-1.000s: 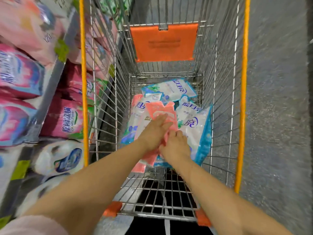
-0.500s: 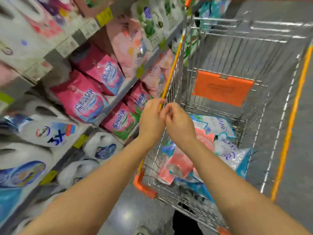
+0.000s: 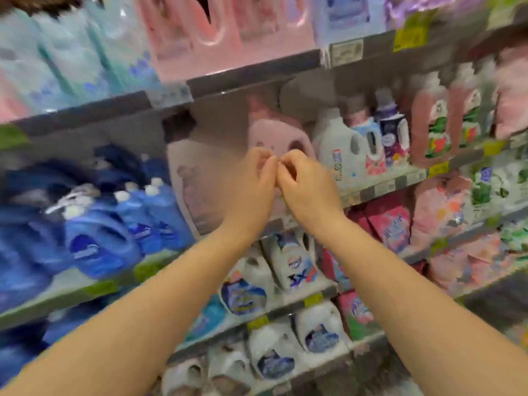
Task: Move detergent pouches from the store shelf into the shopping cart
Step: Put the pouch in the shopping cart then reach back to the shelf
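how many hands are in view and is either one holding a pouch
2. The left hand and right hand are raised together in front of the middle shelf, fingertips touching. Neither holds a pouch.

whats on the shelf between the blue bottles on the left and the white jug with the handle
In the head view, two pale pink jugs stand between the blue bottles and the white jug; the raised left hand and right hand partly cover them.

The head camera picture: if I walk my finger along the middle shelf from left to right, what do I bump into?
Blue bottles → left hand → right hand → white jug → purple bottle → pink bottles.
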Tool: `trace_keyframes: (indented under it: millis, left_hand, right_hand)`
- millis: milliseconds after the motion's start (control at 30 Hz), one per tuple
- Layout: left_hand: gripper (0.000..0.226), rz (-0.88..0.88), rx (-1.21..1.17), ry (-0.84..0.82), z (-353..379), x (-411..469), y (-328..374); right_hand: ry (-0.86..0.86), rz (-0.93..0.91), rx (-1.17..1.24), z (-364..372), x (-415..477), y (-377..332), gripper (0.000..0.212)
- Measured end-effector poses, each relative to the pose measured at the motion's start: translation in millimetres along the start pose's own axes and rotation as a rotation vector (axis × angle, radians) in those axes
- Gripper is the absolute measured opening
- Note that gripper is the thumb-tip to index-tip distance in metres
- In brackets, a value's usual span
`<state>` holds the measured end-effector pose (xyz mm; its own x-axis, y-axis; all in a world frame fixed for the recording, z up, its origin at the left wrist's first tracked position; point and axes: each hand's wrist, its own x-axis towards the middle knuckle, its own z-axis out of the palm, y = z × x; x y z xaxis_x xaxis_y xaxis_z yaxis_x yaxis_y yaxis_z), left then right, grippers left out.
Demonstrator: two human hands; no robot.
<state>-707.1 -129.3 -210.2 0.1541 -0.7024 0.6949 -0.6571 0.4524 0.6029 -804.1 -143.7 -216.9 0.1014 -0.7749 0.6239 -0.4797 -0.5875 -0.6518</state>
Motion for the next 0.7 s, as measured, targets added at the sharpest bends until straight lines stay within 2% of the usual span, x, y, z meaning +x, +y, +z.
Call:
trace_keyframes:
  millis: [200,367,467,533,600,667,700]
  left_hand:
    - [0.014,0.024,0.14,0.159,-164,51,-40]
    - [0.023,-0.054,0.06,0.256,-244,109,-70]
    - [0.024,-0.068,-0.004,0.221,-275,157,-83]
    - [0.018,-0.131,0.026,0.164,-289,193,-95]
    - [0.012,-0.217,0.099,0.115,-297,231,-111]
    - [0.031,-0.293,0.166,0.098,-301,267,-134]
    - [0.038,-0.323,0.172,0.093,-301,284,-145]
  right_hand:
    - [-0.039,-0.182,0.107,101,48,-129,0.028]
    - [-0.043,-0.283,0.15,159,105,-203,0.019]
    - [-0.077,-0.246,0.16,175,158,-228,0.022]
    - [-0.115,-0.197,0.11,182,201,-235,0.032]
    - [-0.133,-0.169,0.086,189,246,-236,0.027]
    - [-0.147,-0.138,0.079,200,290,-233,0.014]
    - [-0.155,-0.122,0.072,208,312,-232,0.014]
